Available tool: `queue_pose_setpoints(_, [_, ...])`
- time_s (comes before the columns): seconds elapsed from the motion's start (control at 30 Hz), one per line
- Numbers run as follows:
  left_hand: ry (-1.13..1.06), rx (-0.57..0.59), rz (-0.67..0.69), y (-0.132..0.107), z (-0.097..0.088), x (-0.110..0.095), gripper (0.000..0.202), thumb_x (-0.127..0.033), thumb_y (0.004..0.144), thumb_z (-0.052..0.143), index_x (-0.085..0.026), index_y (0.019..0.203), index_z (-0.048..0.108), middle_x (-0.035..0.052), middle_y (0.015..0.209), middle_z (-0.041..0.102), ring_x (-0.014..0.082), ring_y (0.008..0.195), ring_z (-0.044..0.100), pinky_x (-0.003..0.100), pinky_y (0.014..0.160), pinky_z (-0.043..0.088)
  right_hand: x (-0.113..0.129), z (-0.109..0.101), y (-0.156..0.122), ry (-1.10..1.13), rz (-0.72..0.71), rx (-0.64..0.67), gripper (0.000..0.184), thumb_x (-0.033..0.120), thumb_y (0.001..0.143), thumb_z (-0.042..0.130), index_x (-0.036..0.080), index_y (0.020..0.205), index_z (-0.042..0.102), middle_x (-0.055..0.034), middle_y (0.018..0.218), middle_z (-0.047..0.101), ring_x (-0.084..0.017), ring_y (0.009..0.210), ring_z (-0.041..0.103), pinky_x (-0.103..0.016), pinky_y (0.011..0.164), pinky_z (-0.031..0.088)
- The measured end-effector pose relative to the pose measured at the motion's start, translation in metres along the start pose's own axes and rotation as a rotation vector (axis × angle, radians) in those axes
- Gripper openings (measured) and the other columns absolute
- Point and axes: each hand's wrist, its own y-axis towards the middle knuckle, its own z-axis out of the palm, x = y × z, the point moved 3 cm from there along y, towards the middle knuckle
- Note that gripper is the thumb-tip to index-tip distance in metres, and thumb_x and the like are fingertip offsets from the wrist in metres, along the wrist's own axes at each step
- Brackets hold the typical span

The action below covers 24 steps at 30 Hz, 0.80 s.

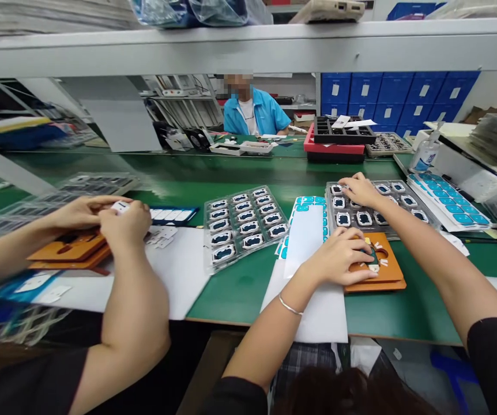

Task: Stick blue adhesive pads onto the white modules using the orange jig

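Note:
My left hand (339, 257) lies over an orange fixture block (393, 271), its fingers curled across the top and the thumb along the near side. Under the fingertips are a dark green part (368, 257) and small white pieces; the palm covers the rest. My right hand (361, 190) reaches to the far left corner of a clear tray (425, 216), with the fingers drawn together at a white-framed dark part (337, 189). Whatever sits between those fingertips is hidden. White-backed sheets with teal stickers (304, 202) lie beside the tray, under a white sheet (302, 236).
A second clear tray of similar parts (246, 225) lies to the left. A co-worker's hands (121, 219) hold a small white piece above another orange fixture (69, 248). Ahead are stacked black and red trays (337, 141), a sanitizer bottle (425, 153) and a person in blue (255, 112).

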Motion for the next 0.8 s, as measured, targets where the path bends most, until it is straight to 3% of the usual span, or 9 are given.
queue_pose_setpoints(0.17, [-0.011, 0.006, -0.019, -0.001, 0.001, 0.001, 0.034, -0.05, 0.089, 0.061, -0.021, 0.099, 0.075, 0.0038, 0.107, 0.074, 0.0257, 0.114, 0.054, 0.041, 0.093, 0.034, 0.013, 0.01, 0.021, 0.024, -0.055, 0.077, 0.022, 0.023, 0.088, 0.063, 0.021, 0.108, 0.07, -0.0121, 0.095, 0.071, -0.033, 0.107, 0.047, -0.048, 0.091, 0.036])
queue_pose_setpoints(0.33, [-0.046, -0.03, -0.006, -0.001, -0.001, 0.0, 0.033, -0.048, 0.09, 0.061, -0.02, 0.1, 0.075, 0.0034, 0.103, 0.074, 0.0249, 0.109, 0.054, 0.04, 0.092, 0.034, 0.01, -0.014, 0.016, 0.151, -0.073, 0.006, 0.019, 0.025, 0.087, 0.063, 0.019, 0.102, 0.073, -0.0063, 0.098, 0.073, -0.024, 0.091, 0.059, -0.038, 0.088, 0.041])
queue_pose_setpoints(0.47, [-0.05, -0.034, -0.012, -0.002, -0.003, 0.0, 0.033, -0.048, 0.091, 0.059, -0.02, 0.101, 0.074, 0.0036, 0.102, 0.074, 0.0249, 0.108, 0.053, 0.04, 0.092, 0.034, 0.01, -0.046, -0.035, 0.231, -0.073, -0.129, 0.029, 0.036, 0.093, 0.055, 0.018, 0.108, 0.072, -0.0078, 0.105, 0.07, -0.022, 0.081, 0.061, -0.035, 0.076, 0.047])
queue_pose_setpoints(0.57, [-0.044, -0.028, -0.02, -0.002, -0.005, -0.001, 0.034, -0.049, 0.09, 0.06, -0.02, 0.1, 0.075, 0.0043, 0.103, 0.073, 0.0253, 0.109, 0.052, 0.04, 0.092, 0.034, 0.014, -0.065, -0.094, 0.393, -0.109, -0.206, 0.033, 0.049, 0.091, 0.058, 0.021, 0.102, 0.072, -0.0065, 0.093, 0.068, -0.019, 0.07, 0.06, -0.034, 0.067, 0.049])
queue_pose_setpoints(0.7, [-0.039, -0.034, -0.024, -0.002, -0.005, -0.002, 0.036, -0.051, 0.089, 0.061, -0.019, 0.097, 0.075, 0.0043, 0.102, 0.073, 0.0258, 0.109, 0.052, 0.039, 0.09, 0.034, 0.014, -0.069, -0.16, 0.772, 0.008, -0.078, 0.032, 0.052, 0.085, 0.069, 0.025, 0.102, 0.069, -0.0039, 0.087, 0.066, -0.018, 0.063, 0.065, -0.03, 0.056, 0.053])
queue_pose_setpoints(0.8, [-0.056, -0.027, -0.04, -0.001, -0.005, 0.0, 0.033, -0.049, 0.089, 0.062, -0.02, 0.097, 0.075, 0.003, 0.1, 0.073, 0.0253, 0.108, 0.052, 0.039, 0.09, 0.034, 0.018, -0.066, -0.186, 0.782, -0.009, -0.008, 0.028, 0.046, 0.085, 0.071, 0.025, 0.104, 0.068, -0.0029, 0.077, 0.067, -0.018, 0.063, 0.065, -0.028, 0.054, 0.053])
